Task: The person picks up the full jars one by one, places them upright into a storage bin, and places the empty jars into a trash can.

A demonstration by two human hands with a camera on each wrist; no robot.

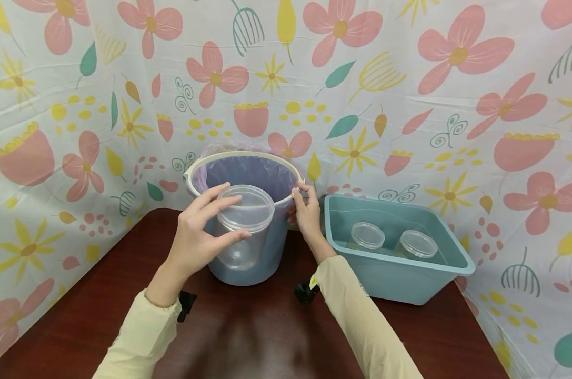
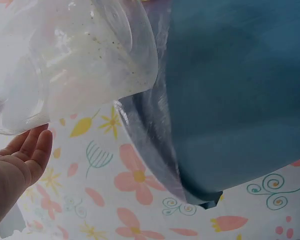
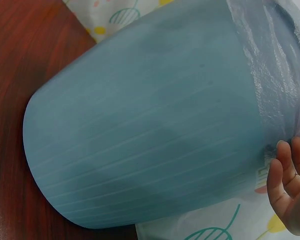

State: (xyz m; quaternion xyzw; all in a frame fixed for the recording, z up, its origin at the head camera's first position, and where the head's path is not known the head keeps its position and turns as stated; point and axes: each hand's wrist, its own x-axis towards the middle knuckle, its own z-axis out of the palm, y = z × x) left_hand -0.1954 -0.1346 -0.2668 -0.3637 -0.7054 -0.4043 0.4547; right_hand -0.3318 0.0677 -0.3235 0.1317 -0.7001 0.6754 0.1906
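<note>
In the head view my left hand grips a clear plastic jar by its upper part, with thumb and fingers on opposite sides. The jar stands in front of a blue trash bin, nearly upright. Small dark specks show on the jar in the left wrist view. A thin plastic bag lines the bin under a pale rim ring. My right hand holds the bin's right rim, thumb on top. In the right wrist view its fingers touch the bag's overhang.
To the right of the bin stands a teal plastic tub. Inside it are two clear lidded jars, a left jar and a right jar. All stand on a dark red-brown table, with a floral curtain behind.
</note>
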